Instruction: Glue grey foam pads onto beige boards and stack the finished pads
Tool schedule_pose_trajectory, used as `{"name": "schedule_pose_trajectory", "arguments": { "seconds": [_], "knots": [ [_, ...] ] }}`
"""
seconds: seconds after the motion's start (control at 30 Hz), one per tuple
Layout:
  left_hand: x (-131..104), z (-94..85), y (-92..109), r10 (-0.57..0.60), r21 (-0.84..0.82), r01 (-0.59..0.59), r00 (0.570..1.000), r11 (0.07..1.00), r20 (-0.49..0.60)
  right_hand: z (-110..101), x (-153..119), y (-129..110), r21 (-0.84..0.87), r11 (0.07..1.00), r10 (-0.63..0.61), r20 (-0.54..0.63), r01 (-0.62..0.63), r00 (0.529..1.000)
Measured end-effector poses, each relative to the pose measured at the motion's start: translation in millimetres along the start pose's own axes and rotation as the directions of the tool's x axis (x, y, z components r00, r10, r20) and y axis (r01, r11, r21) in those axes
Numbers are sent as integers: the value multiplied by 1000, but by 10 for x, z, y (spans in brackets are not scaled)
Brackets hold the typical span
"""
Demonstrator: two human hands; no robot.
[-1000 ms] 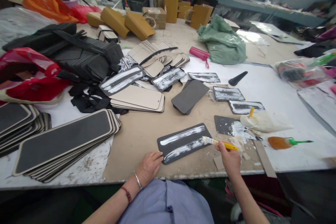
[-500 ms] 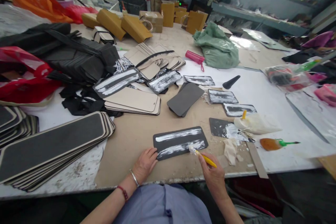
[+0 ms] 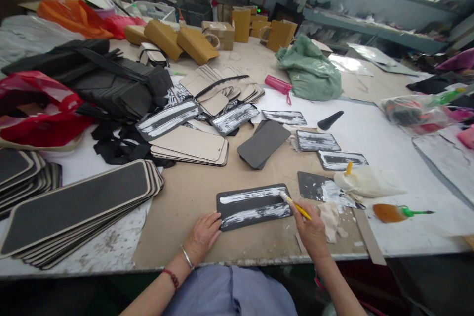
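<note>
Right hand point(image 3: 313, 229) pinches the yellow handle of a brush point(image 3: 301, 211) between thumb and fingers. Left hand point(image 3: 203, 236) lies low on the near side, fingers stretched out and together, tips at the left short edge of a dark panel point(image 3: 255, 204); how hard it presses, can't tell. Panel lies flat between both hands, just beyond them, on brown sheeting point(image 3: 177, 222) over the bench point(image 3: 411, 239). Long axis runs left hand to right hand, right end slightly farther from the body. Two streaky white stripes follow that axis. Brush slants: bristles away and leftward, at the right end of the far stripe; handle back toward the right palm. Beyond the hands, crossed grey pieces point(image 3: 263, 144). Past the right hand, a white-smeared dark sheet point(image 3: 311, 185). Farther off, beyond the left hand, black-and-white patterned material point(image 3: 179, 93); too small to tell if that's lettering.
</note>
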State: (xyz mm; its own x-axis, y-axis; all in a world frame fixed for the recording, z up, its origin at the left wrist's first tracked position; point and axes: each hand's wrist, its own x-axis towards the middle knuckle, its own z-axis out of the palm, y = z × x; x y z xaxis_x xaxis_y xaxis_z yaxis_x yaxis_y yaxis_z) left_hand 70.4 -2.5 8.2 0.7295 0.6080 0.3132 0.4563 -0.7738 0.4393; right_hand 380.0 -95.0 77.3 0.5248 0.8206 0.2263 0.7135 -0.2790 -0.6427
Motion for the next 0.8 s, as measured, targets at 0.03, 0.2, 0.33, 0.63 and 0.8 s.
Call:
{"name": "schedule_pose_trajectory", "arguments": {
  "seconds": [0.03,0.2,0.33,0.63,0.8],
  "knots": [
    [1,3,-1,2,7,-2,1000,1000,-4,-7,19,3,-4,1000,-6,-13,6,1000],
    [-5,23,12,8,37,-7,1000,999,-10,126,-32,-211,118,992,28,67,-35,997],
    [-4,30,25,-7,34,7,1000,999,-2,444,-152,-640,376,883,200,238,-280,950],
    [13,6,53,-70,-21,71,997,997,39,1085,-44,-856,570,608,435,343,-553,832],
    [8,13,54,-97,-51,100,994,994,54,976,15,-837,504,688,454,262,-522,852]
  ]
}}
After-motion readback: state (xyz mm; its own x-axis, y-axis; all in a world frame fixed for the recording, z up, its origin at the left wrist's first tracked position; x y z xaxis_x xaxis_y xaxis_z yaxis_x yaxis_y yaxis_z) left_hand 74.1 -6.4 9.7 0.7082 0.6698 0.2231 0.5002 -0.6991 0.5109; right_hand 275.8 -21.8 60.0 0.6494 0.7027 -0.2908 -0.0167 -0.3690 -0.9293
